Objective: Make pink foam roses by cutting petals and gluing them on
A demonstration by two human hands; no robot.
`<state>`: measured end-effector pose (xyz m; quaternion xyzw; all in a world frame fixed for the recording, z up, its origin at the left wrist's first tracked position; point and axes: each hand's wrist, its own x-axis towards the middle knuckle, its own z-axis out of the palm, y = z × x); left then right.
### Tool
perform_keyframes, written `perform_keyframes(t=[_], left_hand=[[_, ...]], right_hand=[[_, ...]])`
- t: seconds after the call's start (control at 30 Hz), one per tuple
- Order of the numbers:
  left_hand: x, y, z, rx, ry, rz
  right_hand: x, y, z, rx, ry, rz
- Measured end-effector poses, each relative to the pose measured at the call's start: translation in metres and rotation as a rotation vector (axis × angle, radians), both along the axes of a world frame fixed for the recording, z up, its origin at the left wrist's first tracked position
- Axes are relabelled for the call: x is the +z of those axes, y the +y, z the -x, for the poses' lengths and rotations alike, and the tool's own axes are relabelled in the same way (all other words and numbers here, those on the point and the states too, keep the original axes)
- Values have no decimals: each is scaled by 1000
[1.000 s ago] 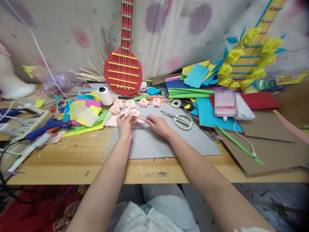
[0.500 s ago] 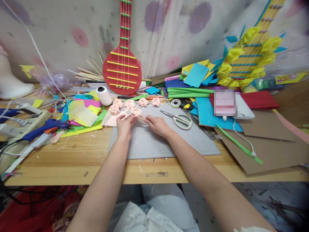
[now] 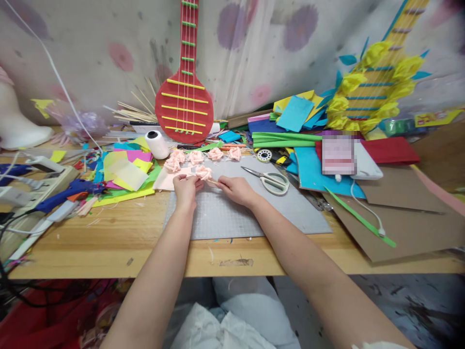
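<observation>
Above the grey cutting mat [image 3: 240, 218], both hands meet at a pale pink paper rose [image 3: 203, 172]. My left hand [image 3: 186, 190] is closed, its fingertips pinching the rose's near left side. From the right, my right hand [image 3: 235, 188] pinches a thin, light-coloured stem or paper tail that runs out of the rose; which of the two it is I cannot tell. Several finished pink roses [image 3: 215, 153] lie along the mat's back edge. A sheet of pink paper [image 3: 165, 180] lies left of my left hand. Scissors [image 3: 271, 182] rest on the mat to the right.
A white thread spool [image 3: 157, 144] stands behind the pink paper. Upright behind it is a red paper lute [image 3: 184, 106]. Blue glue gun [image 3: 70, 192] and power strip [image 3: 39, 201] are at left. A charger cable [image 3: 368, 208] crosses cardboard [image 3: 407, 232] at right.
The rose has tilted and shifted slightly left and down between my fingers. Both hands keep their pinch and have hardly moved.
</observation>
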<state>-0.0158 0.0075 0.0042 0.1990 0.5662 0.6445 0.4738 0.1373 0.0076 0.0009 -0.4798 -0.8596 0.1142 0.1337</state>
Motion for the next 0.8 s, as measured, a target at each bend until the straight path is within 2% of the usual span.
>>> perform_keyframes(t=[0.37,0.8], left_hand=[[-6,3,-1,44,-62,-13],[-4,2,0,4,-39,-17]], right_hand=[[-1,1,3,-10,-13,9],[1,0,1,-13,-10,22]])
